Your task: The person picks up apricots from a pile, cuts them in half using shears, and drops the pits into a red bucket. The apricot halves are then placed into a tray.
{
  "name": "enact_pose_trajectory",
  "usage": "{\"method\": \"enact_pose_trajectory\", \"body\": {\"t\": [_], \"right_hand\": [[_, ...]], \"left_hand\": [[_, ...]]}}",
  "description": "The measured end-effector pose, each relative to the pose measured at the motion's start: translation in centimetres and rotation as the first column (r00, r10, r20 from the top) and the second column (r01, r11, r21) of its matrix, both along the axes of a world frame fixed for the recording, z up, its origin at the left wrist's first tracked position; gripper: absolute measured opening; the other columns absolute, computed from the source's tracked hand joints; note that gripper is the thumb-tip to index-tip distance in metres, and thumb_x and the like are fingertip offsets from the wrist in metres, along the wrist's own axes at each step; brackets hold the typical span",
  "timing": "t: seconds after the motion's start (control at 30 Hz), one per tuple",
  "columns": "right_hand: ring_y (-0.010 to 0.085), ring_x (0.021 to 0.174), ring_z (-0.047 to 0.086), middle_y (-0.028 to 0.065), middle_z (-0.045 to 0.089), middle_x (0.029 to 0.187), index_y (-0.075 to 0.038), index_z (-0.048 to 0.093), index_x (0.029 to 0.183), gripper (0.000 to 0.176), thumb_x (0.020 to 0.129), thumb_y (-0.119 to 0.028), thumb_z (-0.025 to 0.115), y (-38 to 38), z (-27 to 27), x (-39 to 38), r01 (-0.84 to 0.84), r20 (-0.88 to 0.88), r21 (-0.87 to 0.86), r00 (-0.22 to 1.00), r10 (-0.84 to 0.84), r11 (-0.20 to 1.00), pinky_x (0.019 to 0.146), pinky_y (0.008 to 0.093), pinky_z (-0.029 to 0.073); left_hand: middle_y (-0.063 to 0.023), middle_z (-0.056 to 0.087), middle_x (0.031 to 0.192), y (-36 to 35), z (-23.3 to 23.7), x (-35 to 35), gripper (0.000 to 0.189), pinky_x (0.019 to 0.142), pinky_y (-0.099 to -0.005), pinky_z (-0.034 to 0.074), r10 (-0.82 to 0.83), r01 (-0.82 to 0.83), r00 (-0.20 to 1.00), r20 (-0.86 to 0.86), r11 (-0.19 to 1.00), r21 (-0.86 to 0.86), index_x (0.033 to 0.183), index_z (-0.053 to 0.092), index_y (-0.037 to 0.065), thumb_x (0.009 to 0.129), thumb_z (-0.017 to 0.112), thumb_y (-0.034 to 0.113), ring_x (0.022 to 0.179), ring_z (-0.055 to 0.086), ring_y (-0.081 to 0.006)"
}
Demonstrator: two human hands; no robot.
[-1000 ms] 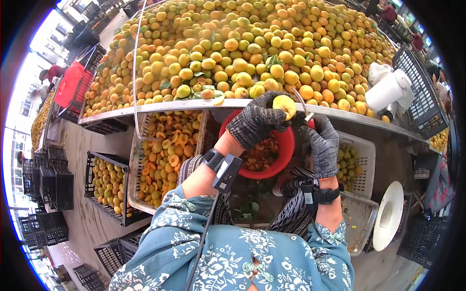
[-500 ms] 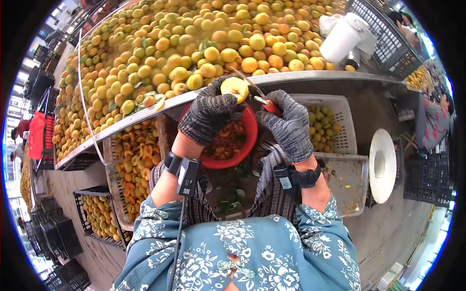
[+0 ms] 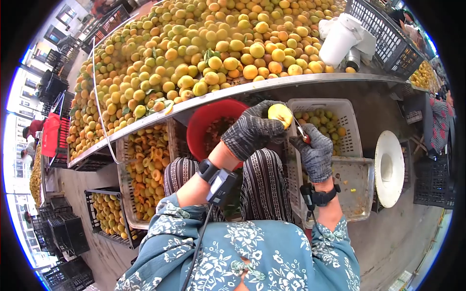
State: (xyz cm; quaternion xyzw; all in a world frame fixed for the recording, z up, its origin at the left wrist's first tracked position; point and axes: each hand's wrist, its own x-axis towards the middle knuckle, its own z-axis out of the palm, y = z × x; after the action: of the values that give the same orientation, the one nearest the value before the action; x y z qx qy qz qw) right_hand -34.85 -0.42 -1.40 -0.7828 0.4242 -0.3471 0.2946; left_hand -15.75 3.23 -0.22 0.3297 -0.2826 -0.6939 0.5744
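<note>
Held up in my left hand (image 3: 253,129), which wears a grey knit glove, is a yellow apricot (image 3: 280,114) gripped between thumb and fingers. My right hand (image 3: 314,153), gloved alike, is closed round the red handle of a small knife (image 3: 306,138). Its thin blade points up beside the right side of the apricot. Both hands are above my lap, just short of the metal table edge. A red basin (image 3: 196,127) with dark orange fruit pieces in it lies left of my left hand, partly covered by that forearm.
Whole apricots (image 3: 194,53) cover the table ahead. Halved fruit fills a crate (image 3: 130,220) on the left. On the right are a white crate (image 3: 350,121) of greenish fruit, a shallow tray (image 3: 357,189) and a white hat (image 3: 389,169). A white jug (image 3: 340,43) stands on the table.
Both hands have moved right, from over the red basin toward the white crate, with the apricot and knife still held. The camera view has shifted slightly.
</note>
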Motion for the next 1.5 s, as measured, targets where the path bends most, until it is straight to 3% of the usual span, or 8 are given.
{"method": "enact_pose_trajectory", "body": {"t": [0.43, 0.73, 0.83, 0.9, 1.03, 1.13, 1.23, 1.5], "right_hand": [[0.0343, 0.065, 0.06, 0.0162, 0.061, 0.071, -0.003, 0.062, 0.088, 0.026, 0.069, -0.015, 0.075, 1.3, -0.3, -3.3, -0.056, -0.036, -0.183, 0.998, 0.05, 0.981, 0.057, 0.0377, 0.046], [0.033, 0.06, 0.057, 0.0155, 0.057, 0.065, -0.006, 0.061, 0.076, 0.013, 0.076, -0.019, 0.064, 1.9, 0.0, -5.2, 0.026, -0.077, -0.345, 0.995, -0.056, 0.938, 0.055, 0.0395, 0.045], [0.0329, 0.06, 0.058, 0.0152, 0.058, 0.065, -0.006, 0.062, 0.077, 0.015, 0.077, -0.021, 0.063, 1.8, -0.7, -6.0, 0.03, -0.025, -0.329, 0.999, -0.041, 0.944, 0.055, 0.0403, 0.045], [0.033, 0.061, 0.058, 0.0153, 0.058, 0.066, -0.006, 0.062, 0.077, 0.017, 0.078, -0.022, 0.062, 1.9, -0.3, -6.8, 0.015, -0.026, -0.327, 0.999, -0.025, 0.945, 0.055, 0.0405, 0.046], [0.0332, 0.062, 0.06, 0.0161, 0.059, 0.067, -0.004, 0.062, 0.076, 0.021, 0.08, -0.025, 0.061, 1.7, -1.0, -8.6, 0.007, -0.168, -0.337, 0.984, -0.067, 0.942, 0.056, 0.04, 0.047], [0.0331, 0.062, 0.059, 0.0162, 0.059, 0.066, -0.005, 0.061, 0.075, 0.021, 0.08, -0.025, 0.059, 1.2, -2.1, -9.6, 0.049, -0.044, -0.384, 0.997, -0.071, 0.922, 0.056, 0.0395, 0.048], [0.0328, 0.063, 0.06, 0.0162, 0.06, 0.068, -0.006, 0.062, 0.078, 0.017, 0.08, -0.022, 0.059, 0.9, -2.4, -11.2, 0.054, -0.095, -0.363, 0.991, -0.095, 0.93, 0.057, 0.0391, 0.048], [0.0366, 0.071, 0.058, 0.0175, 0.057, 0.073, -0.006, 0.058, 0.084, 0.012, 0.074, -0.011, 0.063, 0.7, -3.3, -14.1, 0.047, -0.114, -0.278, 0.99, -0.081, 0.959, 0.06, 0.0422, 0.046]], "left_hand": [[-0.0078, 0.062, 0.095, 1.3, 1.8, -3.7, 0.039, 0.072, -0.0255, 0.052, -0.048, 0.049, 0.998, 0.044, 0.999, -0.012, 0.113, 0.052, 0.0, 0.078, 0.067, 0.009, 0.08, 0.063, -0.0143], [-0.0009, 0.057, 0.076, 1.7, 0.8, -6.4, 0.023, 0.048, -0.0209, 0.043, -0.125, 0.125, 0.989, 0.081, 0.992, 0.012, 0.099, 0.054, 0.004, 0.08, 0.064, 0.012, 0.056, 0.052, -0.0078], [0.0018, 0.055, 0.07, 2.2, 1.8, -7.6, 0.019, 0.04, -0.0187, 0.037, -0.084, 0.075, 0.986, 0.146, 0.995, 0.065, 0.096, 0.056, 0.006, 0.08, 0.064, 0.013, 0.049, 0.047, -0.0056], [0.0036, 0.054, 0.067, 2.5, 2.4, -8.0, 0.016, 0.038, -0.0173, 0.034, -0.209, 0.193, 0.964, 0.166, 0.975, 0.108, 0.093, 0.057, 0.008, 0.08, 0.064, 0.015, 0.046, 0.045, -0.0041], [0.0066, 0.053, 0.075, 2.3, 2.6, -9.2, 0.021, 0.046, -0.0186, 0.04, -0.247, 0.221, 0.96, 0.135, 0.958, 0.18, 0.1, 0.057, 0.01, 0.081, 0.066, 0.013, 0.06, 0.048, -0.0026], [0.0069, 0.053, 0.073, 2.1, 3.0, -10.2, 0.018, 0.047, -0.018, 0.039, -0.328, 0.309, 0.939, 0.1, 0.936, 0.168, 0.098, 0.059, 0.009, 0.081, 0.065, 0.013, 0.061, 0.047, -0.0024], [0.0054, 0.056, 0.075, 0.9, 1.7, -11.7, 0.016, 0.047, -0.0149, 0.034, -0.334, 0.292, 0.91, 0.244, 0.937, 0.192, 0.097, 0.062, 0.008, 0.082, 0.064, 0.012, 0.057, 0.045, -0.0023], [0.0046, 0.051, 0.065, 0.0, 1.2, -14.5, 0.012, 0.042, -0.0169, 0.029, -0.373, 0.34, 0.92, 0.116, 0.912, 0.23, 0.087, 0.059, 0.009, 0.08, 0.065, 0.017, 0.048, 0.04, -0.0036]]}}
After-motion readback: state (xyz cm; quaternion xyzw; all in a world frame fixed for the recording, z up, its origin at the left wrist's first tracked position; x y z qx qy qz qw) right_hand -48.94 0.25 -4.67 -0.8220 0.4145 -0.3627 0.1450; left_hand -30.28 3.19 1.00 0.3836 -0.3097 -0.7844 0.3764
